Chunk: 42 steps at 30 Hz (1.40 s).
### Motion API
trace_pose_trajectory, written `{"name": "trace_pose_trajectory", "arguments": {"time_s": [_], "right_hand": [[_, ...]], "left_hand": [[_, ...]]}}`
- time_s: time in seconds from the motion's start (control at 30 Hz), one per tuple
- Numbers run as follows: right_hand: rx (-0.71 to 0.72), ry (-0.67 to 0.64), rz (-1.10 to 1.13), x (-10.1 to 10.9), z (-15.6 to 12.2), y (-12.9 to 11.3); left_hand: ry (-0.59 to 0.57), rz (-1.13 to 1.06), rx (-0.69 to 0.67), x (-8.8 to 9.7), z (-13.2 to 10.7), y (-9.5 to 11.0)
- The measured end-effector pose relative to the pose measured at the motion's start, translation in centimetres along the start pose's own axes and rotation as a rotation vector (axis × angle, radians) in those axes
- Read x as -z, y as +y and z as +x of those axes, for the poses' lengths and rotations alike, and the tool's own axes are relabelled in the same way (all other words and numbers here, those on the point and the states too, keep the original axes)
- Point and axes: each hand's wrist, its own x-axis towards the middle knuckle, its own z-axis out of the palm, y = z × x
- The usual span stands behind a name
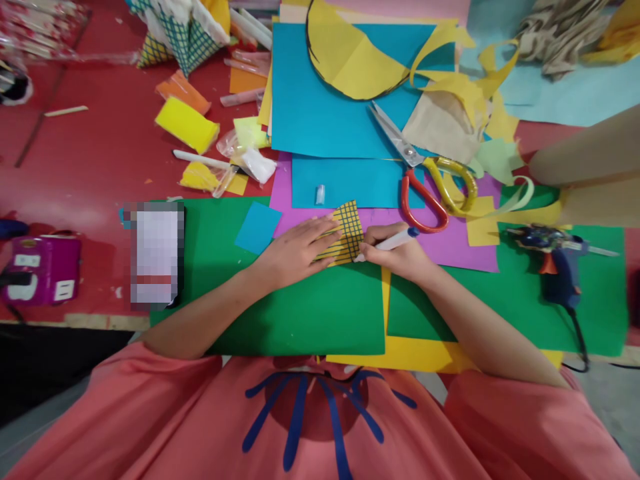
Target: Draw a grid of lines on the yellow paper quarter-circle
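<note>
A small yellow piece of paper (351, 223) with dark grid lines on one part and stripes on the rest lies on the coloured sheets in front of me. My left hand (295, 253) rests flat on its left side, fingers stretched out, covering part of it. At the paper's right edge, my right hand (395, 253) is closed around a white marker (393, 242) with a dark blue end, its tip down by the lower right corner. A small pale cap (321, 195) lies just above the paper. Under both arms spreads a green sheet (300, 320).
Scissors (410, 157) with red and yellow handles lie beyond my right hand. A glue gun (563, 267) sits at the right, a phone (157, 253) at the left. Yellow half-round paper (350, 57) tops blue sheets (300, 87). A purple box (50, 267) stands far left.
</note>
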Motion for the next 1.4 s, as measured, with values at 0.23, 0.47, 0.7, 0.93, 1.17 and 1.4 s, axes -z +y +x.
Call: {"name": "trace_pose_trajectory", "arguments": {"time_s": [0.23,0.47,0.7,0.93,1.17,1.4], "right_hand": [[-0.094,0.241,0.26,0.2,0.0,0.5],[0.031,0.282,0.145,-0.1,0.0,0.7],[0.065,0.23,-0.016,-0.3,0.3,0.6],[0.081,0.245,-0.057,-0.4,0.6,0.6],[0.087,0.238,-0.112,-0.6,0.7,0.6],[0.087,0.225,-0.091,-0.6,0.6,0.7]], "left_hand": [[-0.009,0.041,-0.106,0.0,0.0,0.2],[-0.032,0.069,-0.235,-0.1,-0.2,0.9],[-0.031,0.068,-0.238,0.1,-0.1,0.9],[0.008,0.112,-0.287,-0.1,-0.1,0.8],[0.033,0.122,-0.296,0.0,-0.2,0.9],[0.042,0.083,-0.241,0.2,-0.3,1.0]]}}
